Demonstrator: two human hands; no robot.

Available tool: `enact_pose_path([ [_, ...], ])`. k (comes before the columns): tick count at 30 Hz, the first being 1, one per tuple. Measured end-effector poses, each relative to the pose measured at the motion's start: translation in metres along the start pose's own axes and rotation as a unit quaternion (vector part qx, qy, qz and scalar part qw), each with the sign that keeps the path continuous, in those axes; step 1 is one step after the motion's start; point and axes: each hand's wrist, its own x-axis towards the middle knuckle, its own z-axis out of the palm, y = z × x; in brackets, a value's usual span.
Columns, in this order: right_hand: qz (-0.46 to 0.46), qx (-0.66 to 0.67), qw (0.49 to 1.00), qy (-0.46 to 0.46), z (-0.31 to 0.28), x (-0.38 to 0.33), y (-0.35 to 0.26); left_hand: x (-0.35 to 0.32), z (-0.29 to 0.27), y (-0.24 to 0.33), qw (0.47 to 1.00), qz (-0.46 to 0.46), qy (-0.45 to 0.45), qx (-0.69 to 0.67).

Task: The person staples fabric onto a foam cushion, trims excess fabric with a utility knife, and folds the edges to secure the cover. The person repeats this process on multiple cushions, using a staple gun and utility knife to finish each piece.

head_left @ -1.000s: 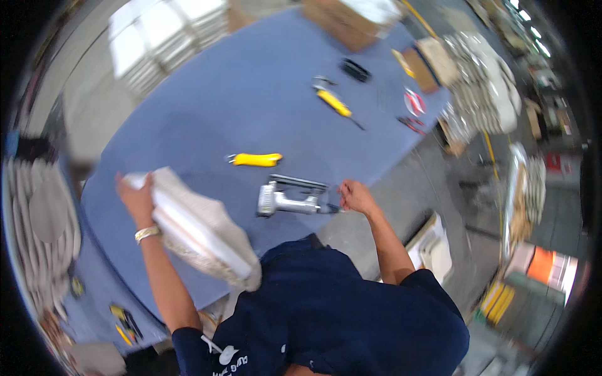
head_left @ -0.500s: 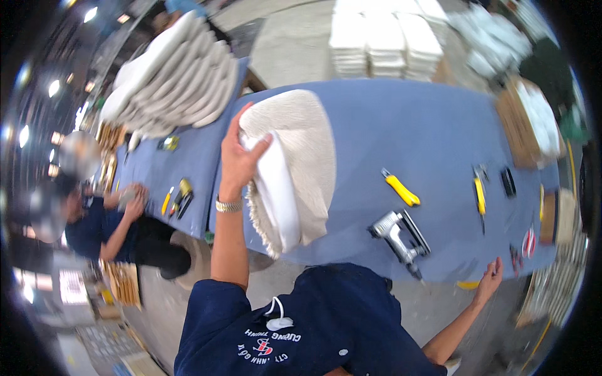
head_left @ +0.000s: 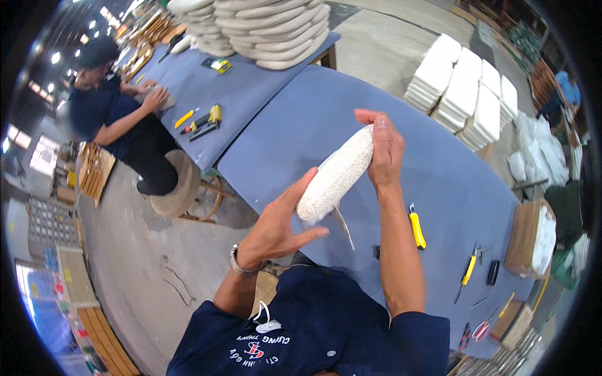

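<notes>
A cream fabric-covered cushion pad (head_left: 338, 175) is held up above the blue table, edge-on and slanting, between my two hands. At its lower left end is my left hand (head_left: 276, 225), the fingers against the pad and the thumb stretched out apart below it. My right hand (head_left: 385, 153) presses its palm and fingers round the upper right end. A loose strip of fabric (head_left: 343, 227) hangs beneath the pad. The pad's far face is mostly hidden. Beyond my right forearm lies a yellow utility knife (head_left: 417, 229).
On the right of the blue table (head_left: 295, 113) are a yellow-handled screwdriver (head_left: 467, 272), red-handled scissors (head_left: 481, 330) and a cardboard box (head_left: 525, 241). Stacked cushions (head_left: 276, 31) stand at the back. A co-worker (head_left: 113, 119) sits at left; white pads (head_left: 439, 69) are piled beyond.
My right hand has come up from the table's right edge onto the pad. The pad has turned edge-on. My view has swung left, and my right arm now covers the staple gun's place.
</notes>
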Motion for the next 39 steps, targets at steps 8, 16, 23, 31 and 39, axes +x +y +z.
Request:
enact_pose_path([
  [8, -0.152, -0.030, 0.986, 0.061, 0.085, 0.013, -0.007, 0.010, -0.026, 0.006, 0.986, -0.097, 0.132, 0.035],
  [16, -0.086, -0.013, 0.996, 0.034, 0.134, -0.012, 0.043, -0.070, -0.032, -0.039, 0.952, -0.144, 0.263, 0.054],
  [23, 0.175, 0.014, 0.980, 0.097, 0.151, -0.066, 0.209, -0.162, -0.033, -0.086, 0.906, -0.164, 0.386, 0.055],
  [31, 0.411, -0.040, 0.902, -0.129, 0.072, -0.101, 0.238, -0.141, -0.061, -0.101, 0.745, -0.343, 0.516, -0.246],
  [39, 0.463, -0.055, 0.871, -0.154, -0.099, -0.119, 0.113, -0.191, 0.003, -0.205, 0.624, -0.595, 0.225, -0.453],
])
